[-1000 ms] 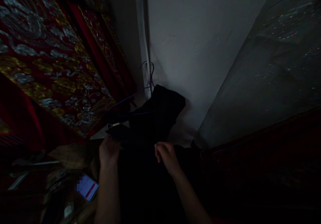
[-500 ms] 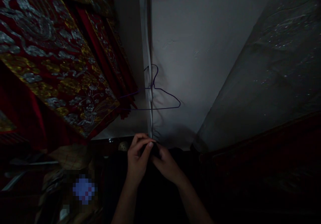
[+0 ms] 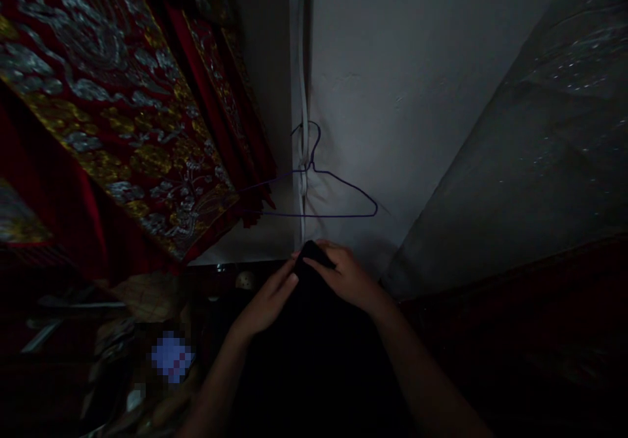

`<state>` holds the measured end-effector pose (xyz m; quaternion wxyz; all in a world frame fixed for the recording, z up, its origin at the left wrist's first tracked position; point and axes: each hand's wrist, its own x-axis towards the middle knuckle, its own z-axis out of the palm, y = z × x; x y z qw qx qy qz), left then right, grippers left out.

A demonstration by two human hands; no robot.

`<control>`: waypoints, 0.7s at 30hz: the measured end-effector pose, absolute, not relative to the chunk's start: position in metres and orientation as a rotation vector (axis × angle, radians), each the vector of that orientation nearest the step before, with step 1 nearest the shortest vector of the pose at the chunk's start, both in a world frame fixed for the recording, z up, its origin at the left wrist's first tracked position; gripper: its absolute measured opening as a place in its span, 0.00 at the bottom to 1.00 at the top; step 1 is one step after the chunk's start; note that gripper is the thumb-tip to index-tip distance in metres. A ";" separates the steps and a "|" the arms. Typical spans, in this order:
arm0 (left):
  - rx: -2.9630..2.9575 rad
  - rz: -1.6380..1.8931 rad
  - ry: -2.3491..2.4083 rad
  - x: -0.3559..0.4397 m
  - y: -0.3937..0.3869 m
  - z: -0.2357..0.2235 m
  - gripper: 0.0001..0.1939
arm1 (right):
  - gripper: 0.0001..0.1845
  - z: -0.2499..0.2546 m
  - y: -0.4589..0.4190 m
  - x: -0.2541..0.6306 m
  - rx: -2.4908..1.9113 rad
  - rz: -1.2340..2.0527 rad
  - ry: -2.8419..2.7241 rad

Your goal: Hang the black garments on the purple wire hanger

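One black cloth (image 3: 311, 252) shows in the head view, just below the wire hanger (image 3: 338, 216), its left edge grasped by the left hand (image 3: 269, 295) and its right side by the right hand (image 3: 349, 276). Left of the hanger hangs embroidered red fabric (image 3: 147, 160); well below and left, a pixelated bluish patch (image 3: 171, 357). Any containers' contents are too dark to tell.

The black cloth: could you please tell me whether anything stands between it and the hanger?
Only the pale cord shows between the black cloth and the hanger, running down through that gap; I see nothing else.
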<state>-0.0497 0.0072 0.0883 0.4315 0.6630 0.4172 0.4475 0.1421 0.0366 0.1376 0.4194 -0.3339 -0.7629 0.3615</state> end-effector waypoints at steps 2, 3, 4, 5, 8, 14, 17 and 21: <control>1.782 0.959 1.050 -0.063 0.009 0.083 0.16 | 0.14 0.141 0.052 0.150 -0.832 0.824 -1.916; 1.845 0.918 1.062 -0.071 0.010 0.083 0.15 | 0.15 0.140 0.061 0.153 -0.858 0.832 -1.893; 1.904 0.904 1.086 -0.079 0.012 0.085 0.14 | 0.18 0.139 0.070 0.155 -0.902 0.878 -1.853; 1.955 0.908 1.119 -0.086 0.014 0.088 0.13 | 0.20 0.136 0.078 0.155 -0.953 0.958 -1.790; 2.032 0.951 1.173 -0.101 0.019 0.098 0.11 | 0.24 0.127 0.093 0.151 -1.034 1.274 -1.466; 1.854 1.139 1.067 -0.097 0.020 0.091 0.11 | 0.22 0.132 0.080 0.146 -0.820 1.576 -1.473; 1.783 1.184 1.074 -0.092 0.023 0.085 0.11 | 0.19 0.131 0.072 0.151 -0.804 1.406 -1.785; 1.811 0.950 1.129 -0.098 0.028 0.088 0.19 | 0.18 0.121 0.079 0.166 -1.012 1.116 -1.911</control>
